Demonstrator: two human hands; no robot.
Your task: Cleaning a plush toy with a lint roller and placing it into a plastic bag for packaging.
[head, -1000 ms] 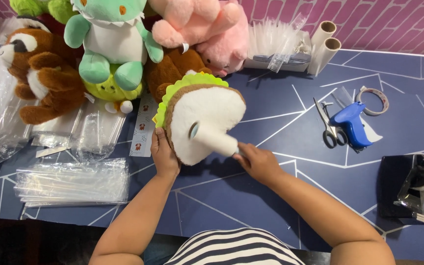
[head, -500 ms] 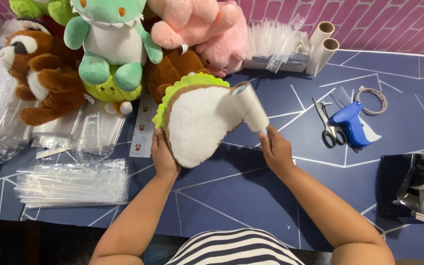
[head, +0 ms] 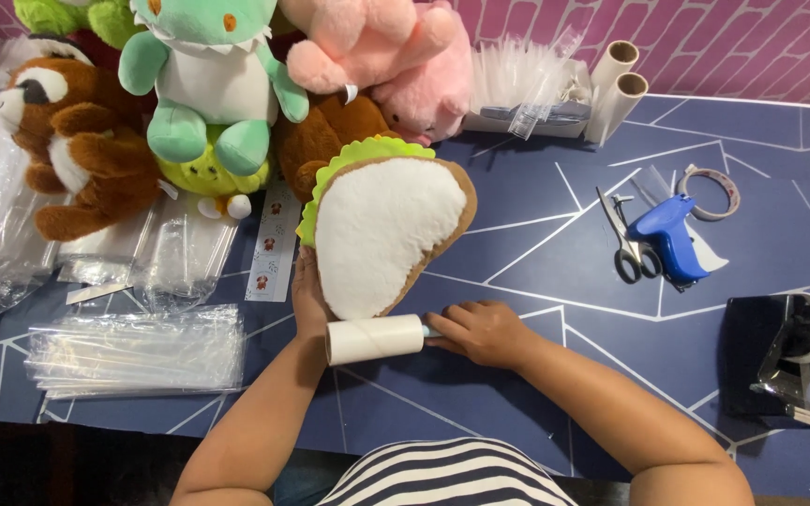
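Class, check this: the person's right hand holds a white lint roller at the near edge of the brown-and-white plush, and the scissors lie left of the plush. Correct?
Not quite. In the head view the scissors lie right of the plush, beside the blue tool. The right hand does hold the lint roller at its near edge.

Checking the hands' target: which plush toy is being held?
The brown plush with white belly and green frill, lying flat; left hand grips its edge. The others sit untouched behind.

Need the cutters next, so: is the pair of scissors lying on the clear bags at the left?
No, the scissors lie on the blue table at the right, beside the blue tagging gun, far from the clear bags.
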